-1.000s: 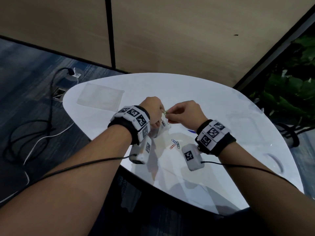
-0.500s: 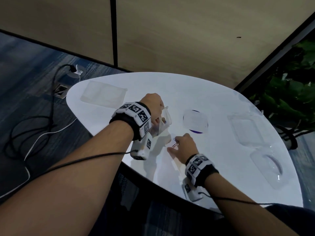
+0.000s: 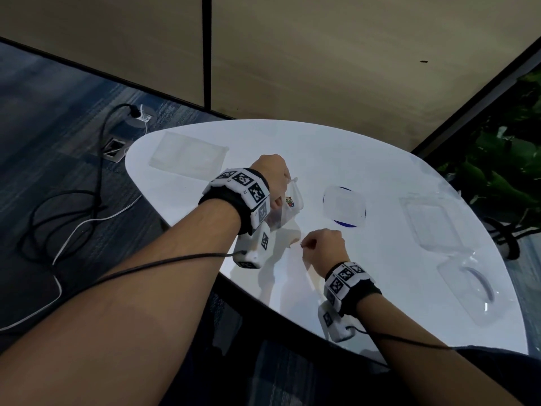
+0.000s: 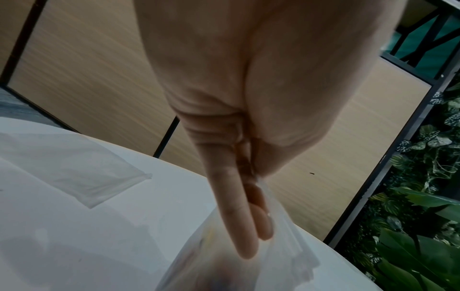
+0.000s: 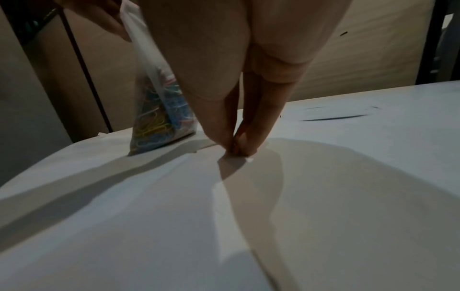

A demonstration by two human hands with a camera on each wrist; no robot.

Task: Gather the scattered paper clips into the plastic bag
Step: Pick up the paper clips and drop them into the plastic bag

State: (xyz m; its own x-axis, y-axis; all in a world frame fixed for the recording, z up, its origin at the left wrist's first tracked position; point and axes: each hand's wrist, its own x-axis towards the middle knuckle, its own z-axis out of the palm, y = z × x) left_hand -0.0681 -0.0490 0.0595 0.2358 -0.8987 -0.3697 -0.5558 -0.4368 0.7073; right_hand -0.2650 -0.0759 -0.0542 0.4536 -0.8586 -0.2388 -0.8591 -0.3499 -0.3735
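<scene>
left hand [image 4: 239,118] pinching plastic bag [image 4: 286,246], white table [image 4: 99,236]

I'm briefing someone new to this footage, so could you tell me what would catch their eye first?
Most striking is the plastic bag, packed with bright paper clips, which the left hand holds upright by its top with its bottom resting on the white table. Just beside it, nearer the person, the right hand has its fingertips pinched together on the tabletop. Clear plastic packets lie flat toward the table's edges.
</scene>
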